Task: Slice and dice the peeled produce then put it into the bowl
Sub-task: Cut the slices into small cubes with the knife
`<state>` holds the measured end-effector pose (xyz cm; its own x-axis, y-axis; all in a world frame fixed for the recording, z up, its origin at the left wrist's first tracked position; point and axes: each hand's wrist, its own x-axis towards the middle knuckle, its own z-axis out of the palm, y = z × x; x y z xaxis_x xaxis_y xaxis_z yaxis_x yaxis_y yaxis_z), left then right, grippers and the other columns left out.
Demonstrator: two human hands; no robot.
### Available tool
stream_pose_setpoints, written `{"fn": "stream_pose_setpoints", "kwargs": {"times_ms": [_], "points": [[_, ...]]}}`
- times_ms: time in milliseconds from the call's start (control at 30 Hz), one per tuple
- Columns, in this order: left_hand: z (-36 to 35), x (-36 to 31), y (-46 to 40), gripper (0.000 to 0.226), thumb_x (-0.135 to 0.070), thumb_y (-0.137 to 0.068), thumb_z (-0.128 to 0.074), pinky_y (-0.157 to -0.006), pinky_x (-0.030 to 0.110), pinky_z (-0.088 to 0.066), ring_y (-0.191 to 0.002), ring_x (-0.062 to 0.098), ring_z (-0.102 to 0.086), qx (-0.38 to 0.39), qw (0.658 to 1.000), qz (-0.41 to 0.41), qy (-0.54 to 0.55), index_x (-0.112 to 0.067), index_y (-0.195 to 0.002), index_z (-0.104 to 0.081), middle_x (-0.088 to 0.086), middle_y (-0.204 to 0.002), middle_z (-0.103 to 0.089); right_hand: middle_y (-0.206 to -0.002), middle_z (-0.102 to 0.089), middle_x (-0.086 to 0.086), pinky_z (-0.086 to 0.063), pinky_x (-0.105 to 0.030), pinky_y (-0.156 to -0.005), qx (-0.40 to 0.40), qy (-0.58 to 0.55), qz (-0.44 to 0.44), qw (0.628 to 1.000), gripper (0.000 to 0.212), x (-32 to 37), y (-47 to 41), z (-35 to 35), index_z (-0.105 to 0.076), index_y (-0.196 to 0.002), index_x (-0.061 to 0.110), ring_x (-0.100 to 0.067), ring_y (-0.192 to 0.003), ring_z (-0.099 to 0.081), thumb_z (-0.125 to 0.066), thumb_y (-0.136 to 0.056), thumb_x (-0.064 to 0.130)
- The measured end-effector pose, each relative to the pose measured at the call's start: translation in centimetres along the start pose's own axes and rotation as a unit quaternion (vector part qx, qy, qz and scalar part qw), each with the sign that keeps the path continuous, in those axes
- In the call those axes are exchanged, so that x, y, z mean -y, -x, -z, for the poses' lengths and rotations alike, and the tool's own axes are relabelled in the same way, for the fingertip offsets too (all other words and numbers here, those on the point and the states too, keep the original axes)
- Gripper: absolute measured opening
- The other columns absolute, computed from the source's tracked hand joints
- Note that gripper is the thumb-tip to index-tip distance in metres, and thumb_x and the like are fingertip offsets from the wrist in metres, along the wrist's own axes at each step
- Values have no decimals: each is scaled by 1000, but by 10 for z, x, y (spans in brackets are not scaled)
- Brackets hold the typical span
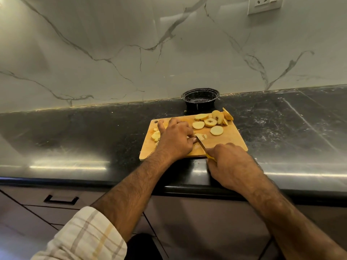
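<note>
The left hand (175, 138) pins a slice (201, 136) on the cutting board (231, 141); the right hand (228, 162) grips the knife (202, 145), its blade close to the fingertips, so a slip could nick them. More slices (210, 122) crowd the far corner, one overhanging toward the empty bowl (200, 99). The board's near edge sits close to the desk (75, 132) front

cutting board (231, 141) on counter (93, 132); slices (210, 122) beyond and right of left hand (175, 139) fingers (190, 136), diced bits (155, 136) left of them, bowl (200, 99) behind board, knife (201, 145) right of fingertips
</note>
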<state>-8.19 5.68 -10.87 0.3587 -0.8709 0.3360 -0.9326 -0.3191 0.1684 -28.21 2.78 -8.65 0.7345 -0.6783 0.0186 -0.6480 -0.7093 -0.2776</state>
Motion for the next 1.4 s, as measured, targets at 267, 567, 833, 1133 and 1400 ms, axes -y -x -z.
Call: {"fn": "stream_pose_setpoints", "kwargs": {"times_ms": [267,567,833,1133,1400], "points": [[6,3,15,24,-44,-103,-57,-121,63,-8,-135,12,-41,-34,999,-20,-32,-33,-116,-74,-17,-128,-62,-109,-67,-1,-56,-36,-79,-84,-39,-6,996,31,-1,6,12,-67,-128,27,-17,-89,-59,-51,-104,39],[3,7,9,15,-47,-97,-63,-119,63,-8,-134,12,-40,-10,1000,-9,-8,-40,-101,-76,-20,-119,-63,-116,-66,-3,-53,-38,-84,-44,-18,4,999,33,16,-18,-3,-63,-133,28,-22,-98,-59,-47,-106,38],[7,4,-1,23,-50,-96,-63,-119,65,-9,-135,14,-38,23,999,6,-46,-39,-109,-78,-20,-125,-62,-86,-44,3,-46,-36,-74,13,34,19,999,21,16,-13,-2,-64,-120,24,-20,-88,-52,-52,-104,31],[11,4,-5,21,-48,-99,-64,-121,64,-4,-140,15,-36,41,997,-31,-59,-37,-111,-77,-18,-131,-60,-96,-65,2,-51,-32,-68,-101,-52,-11,993,31,-8,11,9,-67,-128,30,-17,-81,-58,-49,-104,38],[5,43,-3,44,-53,-107,-46,-118,51,-30,-136,18,-49,-66,996,2,56,-26,-136,-65,-4,-143,-62,-102,-69,-4,-46,-32,-70,-99,-45,-68,992,31,-12,1,-16,-66,-125,23,-20,-81,-53,-47,-105,38]]}}
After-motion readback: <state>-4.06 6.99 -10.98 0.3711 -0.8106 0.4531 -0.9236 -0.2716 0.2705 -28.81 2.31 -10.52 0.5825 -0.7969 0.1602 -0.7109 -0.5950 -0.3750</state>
